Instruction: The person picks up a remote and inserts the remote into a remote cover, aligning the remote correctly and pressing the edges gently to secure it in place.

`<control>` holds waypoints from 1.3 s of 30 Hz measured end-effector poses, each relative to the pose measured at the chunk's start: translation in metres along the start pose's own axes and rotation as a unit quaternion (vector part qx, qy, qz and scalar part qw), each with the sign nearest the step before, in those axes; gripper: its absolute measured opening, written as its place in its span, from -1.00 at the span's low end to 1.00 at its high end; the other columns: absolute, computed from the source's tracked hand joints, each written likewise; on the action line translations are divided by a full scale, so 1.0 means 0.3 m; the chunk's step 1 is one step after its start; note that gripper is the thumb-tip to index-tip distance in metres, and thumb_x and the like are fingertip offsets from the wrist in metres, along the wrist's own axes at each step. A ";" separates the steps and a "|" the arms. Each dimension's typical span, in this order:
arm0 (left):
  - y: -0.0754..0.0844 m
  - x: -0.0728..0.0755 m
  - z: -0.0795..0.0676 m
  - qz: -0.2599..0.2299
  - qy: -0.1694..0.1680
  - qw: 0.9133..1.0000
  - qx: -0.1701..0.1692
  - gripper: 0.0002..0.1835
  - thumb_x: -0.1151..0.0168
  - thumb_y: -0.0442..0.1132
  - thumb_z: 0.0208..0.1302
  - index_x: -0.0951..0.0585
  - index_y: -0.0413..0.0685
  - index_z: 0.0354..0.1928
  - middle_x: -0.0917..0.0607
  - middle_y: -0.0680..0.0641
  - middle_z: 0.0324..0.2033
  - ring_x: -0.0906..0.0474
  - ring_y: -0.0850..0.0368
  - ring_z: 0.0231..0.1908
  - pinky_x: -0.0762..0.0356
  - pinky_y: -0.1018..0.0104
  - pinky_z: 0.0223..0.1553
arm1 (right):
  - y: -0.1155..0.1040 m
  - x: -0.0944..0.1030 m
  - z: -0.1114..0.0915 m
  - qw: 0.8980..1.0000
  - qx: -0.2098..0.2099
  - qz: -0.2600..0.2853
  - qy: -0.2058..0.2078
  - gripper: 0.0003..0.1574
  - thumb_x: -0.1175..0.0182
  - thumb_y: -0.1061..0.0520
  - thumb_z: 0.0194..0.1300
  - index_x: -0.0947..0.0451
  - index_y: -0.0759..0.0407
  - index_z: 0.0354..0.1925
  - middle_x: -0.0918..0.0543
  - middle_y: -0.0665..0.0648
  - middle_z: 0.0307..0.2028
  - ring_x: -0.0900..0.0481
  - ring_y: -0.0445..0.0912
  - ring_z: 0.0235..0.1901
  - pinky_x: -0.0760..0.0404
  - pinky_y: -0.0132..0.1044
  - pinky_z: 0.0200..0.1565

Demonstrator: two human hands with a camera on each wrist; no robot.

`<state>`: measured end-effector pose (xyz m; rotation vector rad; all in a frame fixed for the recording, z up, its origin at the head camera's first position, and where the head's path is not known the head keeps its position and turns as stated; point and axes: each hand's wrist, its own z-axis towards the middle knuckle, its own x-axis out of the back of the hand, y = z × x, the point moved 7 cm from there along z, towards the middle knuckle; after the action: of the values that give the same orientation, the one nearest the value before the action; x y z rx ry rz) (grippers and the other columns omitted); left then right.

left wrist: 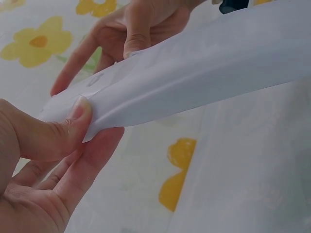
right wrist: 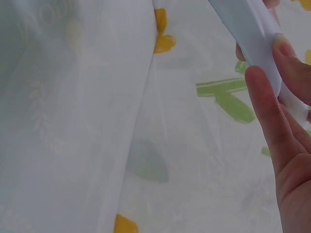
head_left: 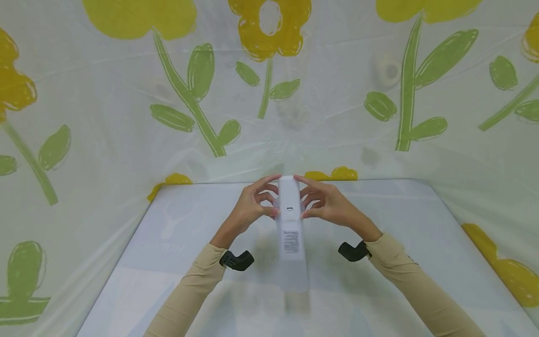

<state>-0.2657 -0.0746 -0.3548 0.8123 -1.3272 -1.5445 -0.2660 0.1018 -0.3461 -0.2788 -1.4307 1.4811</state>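
A long, narrow white device [head_left: 289,193] is held up over the table between both hands. In the head view a small dark slot [head_left: 289,208] and a block of small printed text [head_left: 291,241] show on its face; its lower part looks paler and translucent. My left hand [head_left: 247,208] pinches its left edge near the top end, thumb on one side and fingers on the other. On the opposite edge, my right hand [head_left: 330,206] grips it at about the same height. In the left wrist view the device's smooth side [left wrist: 194,77] stretches away to the upper right.
A pale table [head_left: 189,248] lies beneath the hands, with faint printed shapes on its cover. Behind and around it hangs a white sheet [head_left: 320,103] with yellow flowers and green leaves. Black wrist-worn cameras [head_left: 237,260] sit at both cuffs.
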 end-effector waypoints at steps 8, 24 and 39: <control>-0.015 0.002 0.002 -0.008 0.000 1.000 -0.001 -0.18 -0.34 -0.64 -0.07 -0.41 0.04 0.29 -0.52 -0.21 -0.10 -0.57 0.01 -0.32 -0.65 0.00 -0.35 | -0.006 -0.002 -0.004 1.000 -0.002 0.008 -0.002 0.07 -0.41 0.32 0.01 -0.15 0.07 0.42 -0.61 0.22 -0.14 -0.63 -0.02 -0.26 -0.66 -0.23 -0.21; -0.021 0.003 0.000 -0.010 0.054 0.998 -0.028 -0.25 -0.30 -0.63 0.00 -0.40 -0.11 0.29 -0.53 -0.25 0.00 -0.55 -0.12 -0.15 -0.62 0.22 -0.23 | 0.010 0.009 -0.004 0.998 -0.010 0.042 0.046 0.08 -0.35 0.42 0.04 -0.10 0.05 0.44 -0.51 0.34 -0.03 -0.68 0.06 -0.31 -0.68 -0.14 -0.42; -0.049 0.015 -0.008 -0.050 0.108 0.993 -0.022 -0.69 -0.31 -0.58 0.04 -0.60 -0.39 -0.10 -0.60 -0.23 -0.15 -0.55 0.01 -0.18 -0.61 0.22 -0.14 | 0.012 -0.002 -0.010 0.989 0.005 0.126 0.080 0.12 -0.32 0.44 0.06 -0.06 -0.05 0.45 -0.36 0.34 0.12 -0.64 0.09 -0.23 -0.66 -0.10 -0.21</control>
<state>-0.2684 -0.0796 -0.3693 1.0015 -1.1054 -1.5111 -0.2654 0.1040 -0.3503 -0.5778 -1.2939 1.6267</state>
